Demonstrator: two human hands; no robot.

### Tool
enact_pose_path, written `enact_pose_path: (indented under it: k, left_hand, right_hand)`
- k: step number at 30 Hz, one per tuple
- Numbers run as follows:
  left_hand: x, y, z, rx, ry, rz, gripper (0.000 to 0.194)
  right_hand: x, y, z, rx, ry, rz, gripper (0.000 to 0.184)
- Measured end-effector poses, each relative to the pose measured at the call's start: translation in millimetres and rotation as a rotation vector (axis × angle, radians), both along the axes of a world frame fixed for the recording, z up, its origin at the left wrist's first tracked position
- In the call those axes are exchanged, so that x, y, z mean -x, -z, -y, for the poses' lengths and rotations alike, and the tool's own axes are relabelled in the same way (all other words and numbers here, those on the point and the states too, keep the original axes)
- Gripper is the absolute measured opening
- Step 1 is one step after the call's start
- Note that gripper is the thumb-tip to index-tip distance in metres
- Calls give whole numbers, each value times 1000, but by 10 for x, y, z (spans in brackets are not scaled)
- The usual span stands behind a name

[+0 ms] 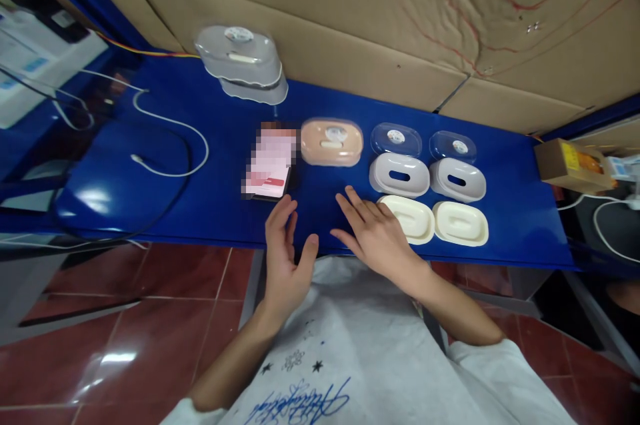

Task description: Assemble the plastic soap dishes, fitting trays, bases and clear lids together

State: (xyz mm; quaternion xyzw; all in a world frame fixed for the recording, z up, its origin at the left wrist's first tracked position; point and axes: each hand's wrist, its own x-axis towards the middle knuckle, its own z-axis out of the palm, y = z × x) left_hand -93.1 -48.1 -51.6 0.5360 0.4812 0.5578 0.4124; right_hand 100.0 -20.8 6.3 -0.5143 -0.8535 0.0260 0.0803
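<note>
My left hand (pixel 289 264) angles upward near the phone (pixel 271 164), thumb apart. My right hand (pixel 381 237) extends palm-down, fingers parted, beside a cream tray (pixel 420 224).

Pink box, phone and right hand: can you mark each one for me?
Pink box (pixel 332 152): head view, middle of its top.
Phone (pixel 271 164): head view, middle of its screen.
Right hand (pixel 376 230): head view, back of the hand.

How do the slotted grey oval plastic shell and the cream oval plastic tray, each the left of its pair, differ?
The shell is grey; the tray is cream. The shell looks deeper than the tray. The right hand partly covers the tray, while the shell is uncovered. Both are oval and on the blue table.
</note>
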Motion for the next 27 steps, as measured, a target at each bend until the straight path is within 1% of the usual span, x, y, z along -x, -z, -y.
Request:
enact_pose_path:
  k: [3, 6, 7, 9, 10, 12, 14, 17, 19, 21, 23, 24, 26, 27]
  left_hand:
    - [-28, -2, 7, 8, 21, 30, 52]
    - [-67, -17, 30, 81, 77, 102, 43]
    - [-81, -30, 39, 124, 104, 131, 40]
    - [-108, -67, 55, 222, 166, 190, 35]
    - [-120, -89, 60, 271, 197, 219, 34]
    - [-146, -130, 66, 357, 263, 281, 33]
    - [-175, -160, 69, 443, 325, 366, 34]
    - [-226, -186, 73, 626, 387, 540, 38]
    - [-258, -198, 74, 737, 388, 654, 45]
    - [-285, -210, 69, 812, 372, 757, 58]
    - [-311, -220, 56, 855, 333, 830, 70]
    - [-326, -225, 48, 859, 302, 852, 70]
    - [-359, -233, 31, 839, 247, 867, 62]
    - [-375, -237, 22, 825, 231, 867, 55]
  right_hand:
    - [-136, -70, 47, -6, 24, -81, 49]
    - [-344, -104, 223, -33, 117, -129, 37]
    - [-416, -96, 295, -38, 152, -117, 35]
    - [-539, -55, 431, -34, 197, -59, 37]
    - [-583, -27, 486, -28, 205, -31, 37]
    - [-630, 23, 557, -8, 196, -20, 31]
    - [-618, 44, 576, 10, 168, -95, 24]
    - [-506, 15, 533, 55, 86, -305, 24]
    - [-394, -7, 480, 98, 19, -430, 27]
    - [-278, 5, 421, 124, -44, -498, 30]
    - [-187, 50, 369, 117, -134, -525, 33]
    - [-161, 77, 348, 109, -188, -525, 35]
    - [-166, 116, 315, 94, -283, -533, 39]
    - [-200, 120, 297, 76, -300, -552, 40]
